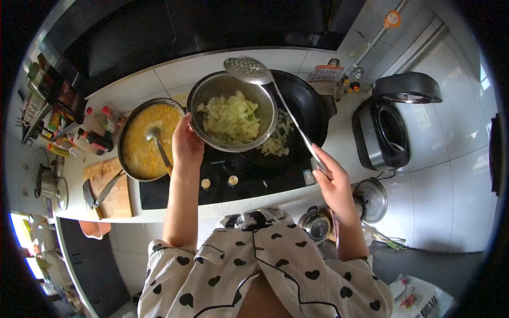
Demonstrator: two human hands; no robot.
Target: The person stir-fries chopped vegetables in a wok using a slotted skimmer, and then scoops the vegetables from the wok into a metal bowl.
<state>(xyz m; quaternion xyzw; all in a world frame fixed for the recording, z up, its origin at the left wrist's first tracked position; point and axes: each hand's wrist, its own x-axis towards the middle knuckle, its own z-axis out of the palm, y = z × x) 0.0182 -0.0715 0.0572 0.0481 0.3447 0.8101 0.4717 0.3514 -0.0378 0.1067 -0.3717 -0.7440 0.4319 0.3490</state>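
Note:
My left hand (pixel 187 144) grips the rim of a metal bowl (pixel 218 87) from its left side. Pale green chopped vegetable (pixel 231 119), which looks like cabbage, lies in the bowl. The bowl is held over the left part of a black wok (pixel 310 98). More pale pieces (pixel 275 146) lie in the wok, partly hidden by the bowl. My right hand (pixel 333 177) is closed around the handle of a slotted skimmer (pixel 247 70). The skimmer's perforated head is raised above the bowl's far rim, and its handle slants down to my hand.
A pan of yellow soup (pixel 140 130) with a ladle (pixel 154 133) in it stands left on the black stove (pixel 249 188). A knife (pixel 107 190) lies on the cutting board (pixel 119 204). An open rice cooker (pixel 379 132) stands at right; bottles (pixel 98 140) stand at left.

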